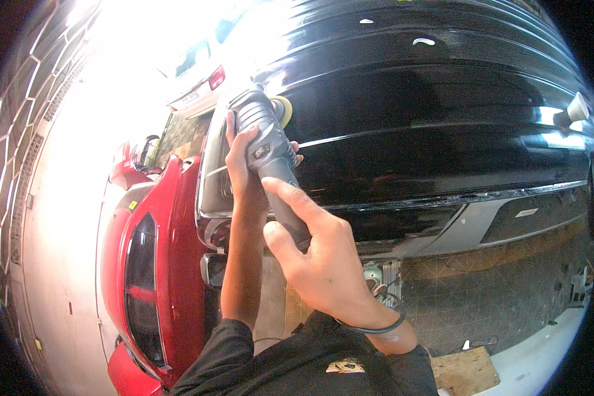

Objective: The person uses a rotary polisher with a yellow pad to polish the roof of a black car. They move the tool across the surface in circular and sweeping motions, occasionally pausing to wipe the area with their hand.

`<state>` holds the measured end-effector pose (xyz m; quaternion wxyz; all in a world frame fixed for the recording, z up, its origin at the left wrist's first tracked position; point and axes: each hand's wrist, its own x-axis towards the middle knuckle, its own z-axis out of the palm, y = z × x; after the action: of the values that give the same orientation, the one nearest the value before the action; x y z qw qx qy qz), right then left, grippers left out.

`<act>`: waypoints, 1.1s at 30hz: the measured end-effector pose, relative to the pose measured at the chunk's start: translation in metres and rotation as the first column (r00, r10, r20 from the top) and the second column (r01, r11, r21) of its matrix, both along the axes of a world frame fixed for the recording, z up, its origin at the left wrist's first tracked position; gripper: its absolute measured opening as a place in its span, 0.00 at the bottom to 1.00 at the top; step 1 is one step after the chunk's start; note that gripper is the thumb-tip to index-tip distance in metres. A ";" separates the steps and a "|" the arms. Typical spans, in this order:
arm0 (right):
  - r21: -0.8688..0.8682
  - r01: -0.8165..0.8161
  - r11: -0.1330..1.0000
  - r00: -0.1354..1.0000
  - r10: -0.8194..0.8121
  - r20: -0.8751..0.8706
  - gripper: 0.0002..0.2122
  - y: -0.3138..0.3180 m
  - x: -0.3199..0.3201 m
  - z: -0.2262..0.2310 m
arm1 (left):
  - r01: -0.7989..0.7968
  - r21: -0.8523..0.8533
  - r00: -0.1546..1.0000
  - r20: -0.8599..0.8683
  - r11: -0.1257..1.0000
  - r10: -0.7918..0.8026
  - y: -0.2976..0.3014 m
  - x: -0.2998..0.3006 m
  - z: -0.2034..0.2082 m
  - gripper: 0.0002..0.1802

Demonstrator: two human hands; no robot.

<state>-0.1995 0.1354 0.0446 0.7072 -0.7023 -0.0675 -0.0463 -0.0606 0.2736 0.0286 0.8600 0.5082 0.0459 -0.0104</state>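
A dark grey power polisher (268, 142) is held in both my hands, tilted up toward the far left. My left hand (239, 155) wraps around its head end, fingertips showing on the far side. Around the rear handle, my right hand (327, 254) is closed, its index finger stretched along the body. A dark band circles my right wrist. At the polisher's front, the yellow pad (284, 112) stands on edge next to the glossy black ribbed vehicle panel (383, 112); whether it touches cannot be made out. Two small white marks or reflections show farther up that panel.
A red car (171, 251) is parked at left, with a white car (198, 76) beyond it in strong glare. At the far right, a pale cone-shaped object (577, 109) stands by the black panel. A wooden board (465, 371) lies at lower right.
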 end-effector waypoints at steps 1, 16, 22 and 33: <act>-0.006 0.020 1.000 0.999 -0.020 0.026 0.22 -0.005 -0.002 0.000 | 0.023 -0.009 1.000 0.011 1.000 -0.023 -0.006 0.002 0.001 0.48; 0.164 0.241 0.957 0.970 -0.240 -0.025 0.16 -0.091 -0.046 0.030 | 0.233 -0.056 0.959 0.181 0.971 -0.220 -0.133 -0.007 0.005 0.39; 0.197 0.305 0.932 0.952 -0.296 -0.073 0.17 -0.116 -0.048 0.055 | 0.298 -0.176 0.941 0.220 0.938 -0.257 -0.172 -0.003 0.020 0.55; 0.208 -0.026 0.978 0.999 0.020 0.027 0.12 -0.060 0.013 0.042 | 0.148 -0.017 0.971 0.191 0.989 -0.142 -0.059 0.026 0.018 0.27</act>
<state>-0.1869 0.0750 0.0870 0.7764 -0.6230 -0.0791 -0.0536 -0.0342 0.2150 0.0464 0.8651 0.4955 -0.0735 -0.0253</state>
